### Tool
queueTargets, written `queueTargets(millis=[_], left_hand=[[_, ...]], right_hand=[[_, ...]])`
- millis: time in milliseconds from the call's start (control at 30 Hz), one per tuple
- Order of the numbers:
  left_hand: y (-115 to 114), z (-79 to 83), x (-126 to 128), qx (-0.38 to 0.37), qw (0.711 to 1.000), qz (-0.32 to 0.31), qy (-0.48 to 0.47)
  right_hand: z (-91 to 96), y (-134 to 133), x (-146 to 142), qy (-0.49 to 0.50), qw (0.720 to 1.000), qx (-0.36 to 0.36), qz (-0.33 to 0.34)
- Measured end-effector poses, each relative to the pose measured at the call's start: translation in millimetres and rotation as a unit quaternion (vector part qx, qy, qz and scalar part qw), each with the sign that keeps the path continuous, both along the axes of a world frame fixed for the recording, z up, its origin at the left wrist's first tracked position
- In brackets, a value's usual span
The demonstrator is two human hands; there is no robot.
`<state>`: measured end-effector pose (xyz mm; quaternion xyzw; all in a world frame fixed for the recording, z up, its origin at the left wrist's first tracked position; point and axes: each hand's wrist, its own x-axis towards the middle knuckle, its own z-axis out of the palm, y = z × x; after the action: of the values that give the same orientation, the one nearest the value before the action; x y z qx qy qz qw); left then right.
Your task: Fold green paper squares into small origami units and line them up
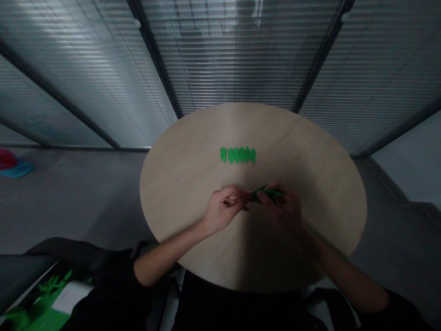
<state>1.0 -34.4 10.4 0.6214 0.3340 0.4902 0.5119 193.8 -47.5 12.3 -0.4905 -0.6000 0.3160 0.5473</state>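
Above the near half of a round wooden table [172, 184], both hands meet at a dark green folded piece [270, 192] that looks like paper. Its left end is pinched between the fingertips of my left hand [227, 204]. My right hand [284, 207] is closed around its right part, the thumb lying across the front and the fingers behind, so some of the piece is hidden. Farther back on the tabletop lies a row of several small green folded pieces [238, 155] with pointed ends, side by side; the leftmost sits slightly apart.
Glass panels with blinds [237, 59] stand behind the table. At the lower left, green sheets and scraps [44, 303] lie with a white piece [72, 296] beside a dark chair [86, 250]. Red and blue items [15, 166] rest on the floor at far left.
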Motion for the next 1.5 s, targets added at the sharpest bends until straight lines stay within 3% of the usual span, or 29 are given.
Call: queueTargets(millis=[867, 1267, 1500], left_hand=[[-1.2, 0.5, 0.9, -0.005, 1.0, 0.003, 0.013], [-1.2, 2.4, 1.4, -0.003, 1.0, 0.008, 0.008], [-1.4, 3.7, 1.8, -0.006, 1.0, 0.01, 0.02]], right_hand=[[1.2, -2.3, -1.8, 0.011, 0.999, 0.007, -0.038], [3.4, -1.8, -0.6, 0.04, 0.999, 0.004, 0.001], [-1.5, -1.8, -1.6, 0.06, 0.998, -0.009, -0.01]])
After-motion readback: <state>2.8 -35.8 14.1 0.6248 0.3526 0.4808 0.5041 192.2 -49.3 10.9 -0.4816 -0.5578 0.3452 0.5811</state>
